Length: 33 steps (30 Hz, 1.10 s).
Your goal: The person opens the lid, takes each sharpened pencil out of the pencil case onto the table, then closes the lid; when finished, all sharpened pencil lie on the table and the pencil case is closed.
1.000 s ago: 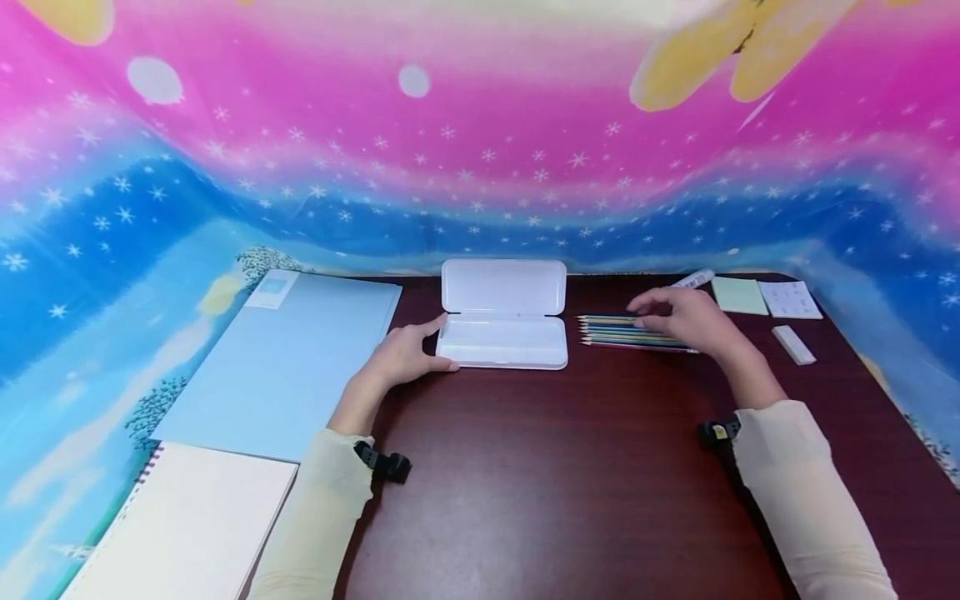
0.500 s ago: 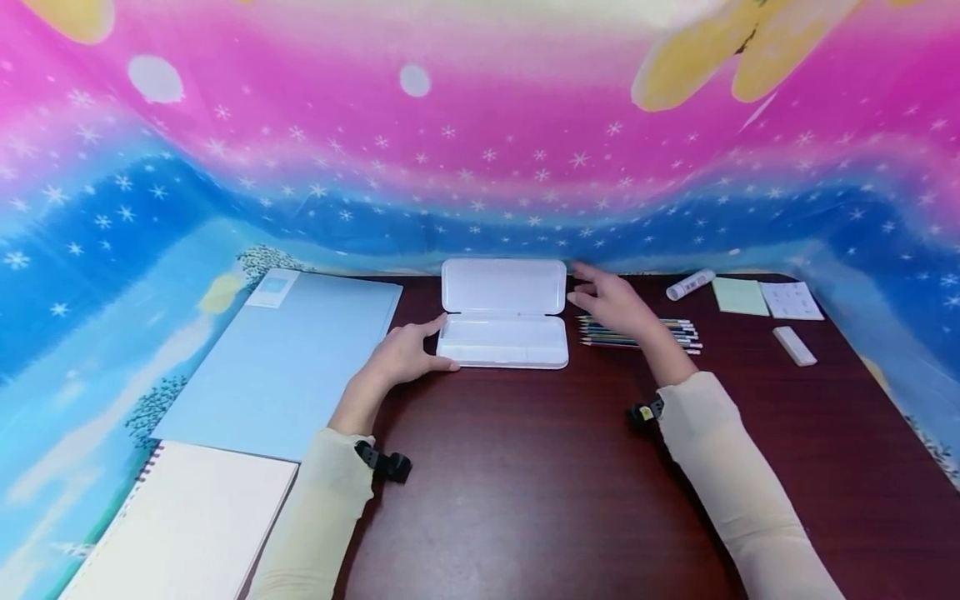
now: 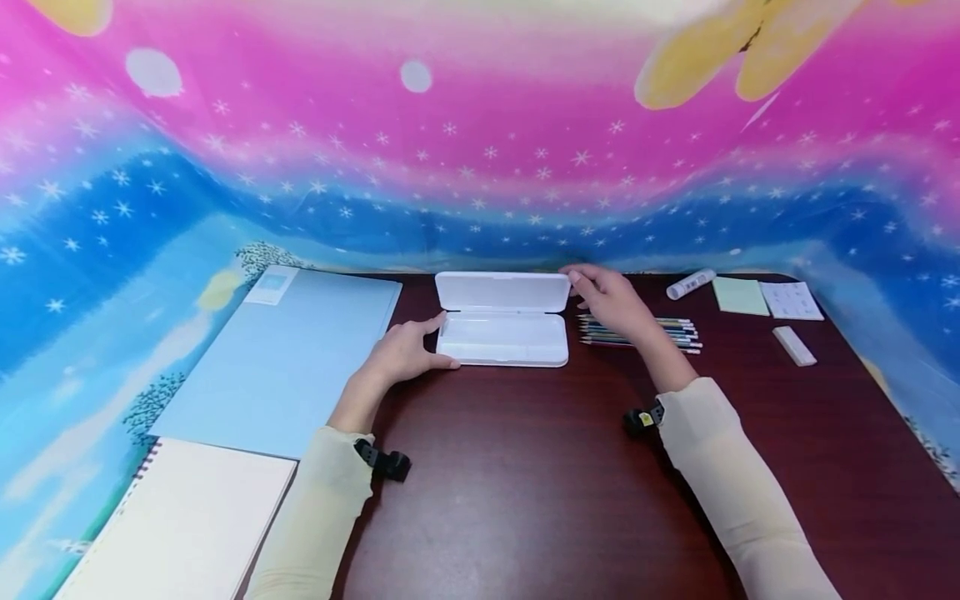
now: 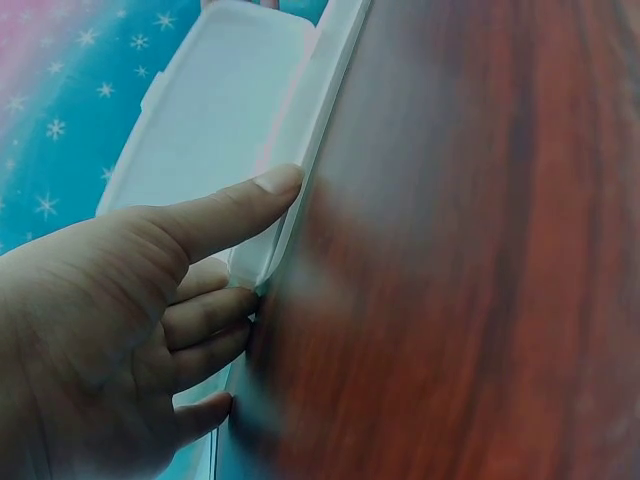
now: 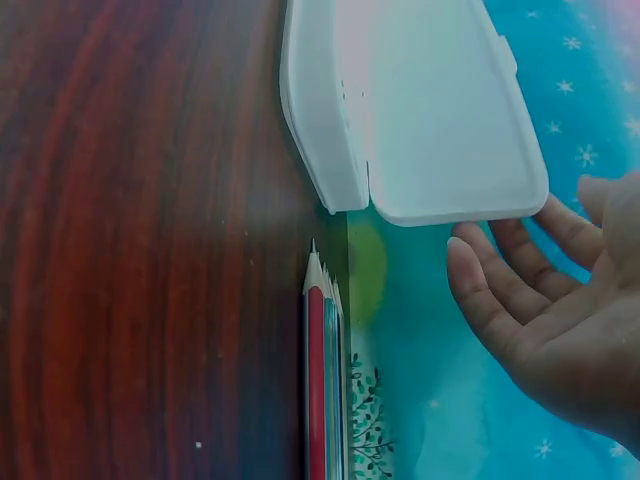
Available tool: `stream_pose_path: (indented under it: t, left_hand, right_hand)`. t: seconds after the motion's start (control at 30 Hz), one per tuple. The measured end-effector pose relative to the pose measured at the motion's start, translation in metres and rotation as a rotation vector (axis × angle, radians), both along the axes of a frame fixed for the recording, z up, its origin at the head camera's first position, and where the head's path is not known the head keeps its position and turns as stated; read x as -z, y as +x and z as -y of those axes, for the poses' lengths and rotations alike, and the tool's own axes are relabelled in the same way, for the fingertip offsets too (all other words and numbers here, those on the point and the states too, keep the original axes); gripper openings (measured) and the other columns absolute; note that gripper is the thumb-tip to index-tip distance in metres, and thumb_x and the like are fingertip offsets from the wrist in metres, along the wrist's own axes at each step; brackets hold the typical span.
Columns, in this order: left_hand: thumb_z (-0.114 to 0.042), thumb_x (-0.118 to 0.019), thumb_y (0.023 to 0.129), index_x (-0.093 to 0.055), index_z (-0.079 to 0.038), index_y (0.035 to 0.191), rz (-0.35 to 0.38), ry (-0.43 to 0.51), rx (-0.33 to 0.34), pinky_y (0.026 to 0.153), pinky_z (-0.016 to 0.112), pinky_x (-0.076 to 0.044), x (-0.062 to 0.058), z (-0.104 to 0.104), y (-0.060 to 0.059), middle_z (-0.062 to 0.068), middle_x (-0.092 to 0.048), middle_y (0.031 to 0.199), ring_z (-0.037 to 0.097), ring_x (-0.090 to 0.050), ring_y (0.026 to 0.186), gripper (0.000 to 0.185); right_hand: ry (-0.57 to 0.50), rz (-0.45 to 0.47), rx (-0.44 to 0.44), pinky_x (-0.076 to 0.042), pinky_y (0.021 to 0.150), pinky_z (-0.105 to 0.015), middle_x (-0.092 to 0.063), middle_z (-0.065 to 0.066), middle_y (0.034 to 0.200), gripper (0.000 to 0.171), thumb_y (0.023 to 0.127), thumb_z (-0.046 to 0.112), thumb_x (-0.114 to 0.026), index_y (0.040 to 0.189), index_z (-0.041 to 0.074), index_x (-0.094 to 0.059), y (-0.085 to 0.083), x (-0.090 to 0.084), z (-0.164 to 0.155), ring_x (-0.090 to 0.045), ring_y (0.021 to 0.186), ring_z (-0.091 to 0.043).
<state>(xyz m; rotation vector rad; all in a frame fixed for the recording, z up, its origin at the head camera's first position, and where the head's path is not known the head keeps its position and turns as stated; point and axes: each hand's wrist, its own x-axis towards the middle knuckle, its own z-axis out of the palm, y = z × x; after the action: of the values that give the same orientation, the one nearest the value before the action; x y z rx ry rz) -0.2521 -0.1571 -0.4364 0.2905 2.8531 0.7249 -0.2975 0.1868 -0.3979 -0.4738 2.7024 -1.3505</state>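
A white pencil case (image 3: 502, 340) stands on the dark wooden table with its hinged lid (image 3: 501, 293) raised and tilted back. My left hand (image 3: 401, 352) holds the case's left end, thumb along the front edge and fingers round the side. At the lid's upper right corner is my right hand (image 3: 618, 304). In the right wrist view its fingers (image 5: 515, 280) reach behind the lid's edge, loosely bent, with the thumb apart from it. Several pencils (image 3: 603, 333) lie side by side right of the case, partly hidden under the right hand.
A glue stick (image 3: 690, 284), a green sticky-note pad (image 3: 741, 297), a printed white pad (image 3: 792, 300) and a white eraser (image 3: 794, 346) lie at the right. On the left are a light blue folder (image 3: 277, 367) and a spiral notebook (image 3: 180, 517). Patterned cloth (image 3: 480, 167) hangs behind the table.
My right hand has moved left from over the pencils to the lid's corner. The lid has swung up and forward from lying further back. The left hand has stayed put.
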Motion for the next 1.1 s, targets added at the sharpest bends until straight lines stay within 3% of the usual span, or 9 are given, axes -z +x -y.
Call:
stream_pose_path:
  t: [0.1, 0.47, 0.73, 0.83, 0.93, 1.1]
  left_hand:
    - [-0.053, -0.081, 0.081, -0.033, -0.027, 0.160, 0.004, -0.007, 0.003, 0.104, 0.053, -0.048, -0.001, -0.001, 0.000, 0.016, -0.050, 0.154, 0.034, -0.051, 0.138, 0.096]
    - [-0.052, -0.081, 0.081, -0.036, -0.020, 0.160, -0.023, -0.003, 0.033, 0.114, 0.055, -0.040, 0.001, 0.001, -0.002, 0.014, -0.048, 0.156, 0.035, -0.046, 0.143, 0.096]
    - [-0.047, -0.085, 0.079, -0.031, -0.009, 0.154, 0.020, 0.100, -0.024, 0.117, 0.053, -0.035, 0.002, 0.001, -0.004, 0.003, -0.047, 0.157, 0.037, -0.040, 0.147, 0.100]
    - [-0.049, -0.085, 0.078, -0.018, -0.012, 0.161, 0.018, 0.126, -0.008, 0.117, 0.055, -0.035, 0.002, 0.002, -0.004, 0.003, -0.048, 0.156, 0.038, -0.041, 0.146, 0.112]
    - [-0.058, -0.082, 0.077, -0.001, -0.021, 0.165, 0.041, 0.161, 0.024, 0.116, 0.058, -0.035, 0.003, 0.005, -0.004, 0.007, -0.045, 0.159, 0.038, -0.041, 0.146, 0.125]
    - [-0.073, -0.066, 0.083, 0.004, -0.029, 0.165, 0.095, 0.203, 0.063, 0.118, 0.061, -0.030, 0.002, 0.009, -0.002, 0.014, -0.031, 0.166, 0.033, -0.034, 0.152, 0.116]
  right_hand:
    - [0.025, -0.025, -0.009, -0.056, 0.095, -0.053, -0.062, -0.016, 0.130, 0.042, 0.110, 0.037, -0.040, 0.137, 0.011, -0.060, 0.005, 0.000, 0.000, -0.065, 0.115, -0.039]
    - [0.131, -0.031, -0.086, -0.053, 0.095, -0.051, -0.063, -0.018, 0.127, 0.036, 0.110, 0.033, -0.042, 0.131, 0.010, -0.058, 0.014, -0.004, 0.002, -0.067, 0.109, -0.038]
    - [0.174, -0.063, -0.124, -0.045, 0.083, -0.042, -0.066, -0.015, 0.115, 0.032, 0.109, 0.035, -0.043, 0.128, 0.015, -0.060, 0.019, -0.003, -0.001, -0.054, 0.089, -0.026]
    - [0.181, -0.053, -0.144, -0.046, 0.084, -0.043, -0.066, -0.011, 0.118, 0.031, 0.108, 0.036, -0.047, 0.127, 0.017, -0.062, 0.020, -0.001, -0.004, -0.055, 0.091, -0.025]
    - [0.182, -0.035, -0.172, -0.050, 0.092, -0.047, -0.066, -0.007, 0.126, 0.030, 0.107, 0.034, -0.052, 0.129, 0.017, -0.063, 0.021, 0.002, -0.007, -0.060, 0.105, -0.026]
    - [0.212, -0.022, -0.217, -0.048, 0.103, -0.053, -0.062, -0.009, 0.138, 0.037, 0.102, 0.030, -0.061, 0.136, 0.016, -0.061, 0.026, 0.006, -0.007, -0.057, 0.128, -0.029]
